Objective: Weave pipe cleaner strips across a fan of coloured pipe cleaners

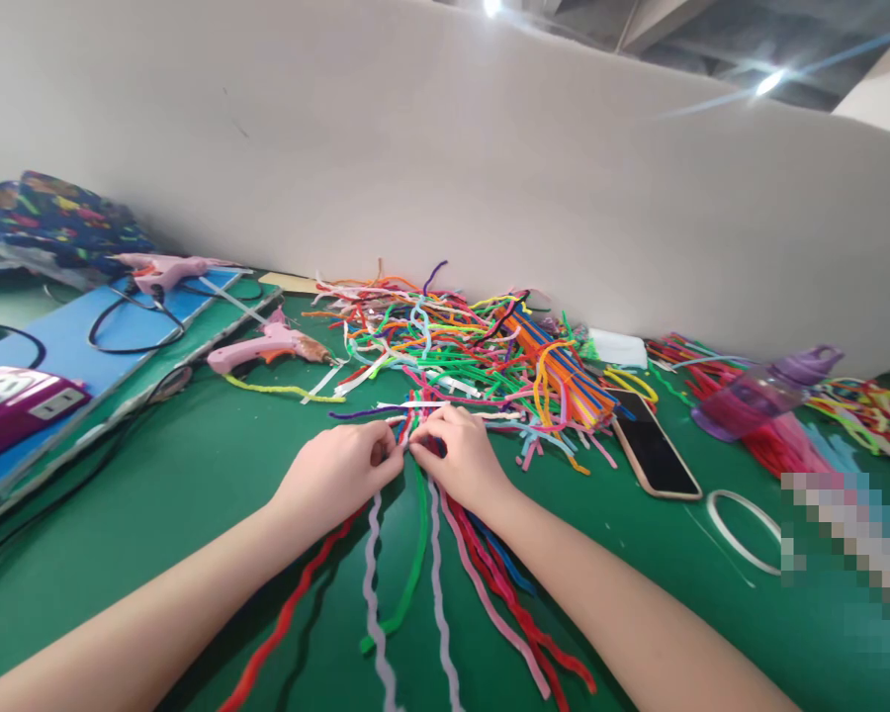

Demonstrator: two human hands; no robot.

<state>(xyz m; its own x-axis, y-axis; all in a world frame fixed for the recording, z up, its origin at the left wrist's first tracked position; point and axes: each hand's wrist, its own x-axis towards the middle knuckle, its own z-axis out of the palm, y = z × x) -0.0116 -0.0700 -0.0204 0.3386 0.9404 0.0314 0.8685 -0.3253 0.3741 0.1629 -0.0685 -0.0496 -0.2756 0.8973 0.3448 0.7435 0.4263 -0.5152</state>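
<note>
My left hand (348, 455) and my right hand (460, 455) meet over the green table, each closed in a pinch on a bunch of pipe cleaners. Long wavy ends hang from the bunch toward me: a red pipe cleaner (289, 613), a pale lilac pipe cleaner (372, 583), a green pipe cleaner (419, 554) and a pink pipe cleaner (489, 598). Blue and more red ones run under my right wrist. My fingers hide the spot where the strands come together. Just beyond the fingertips lies a white strip (415, 404).
A heap of coloured pipe cleaners (437, 346) lies against the pale wall. Pink glue guns (267, 346) and black cords are at the left, by a purple power strip (26, 410). To the right are a phone (657, 450), a purple bottle (756, 396) and a white ring (746, 532).
</note>
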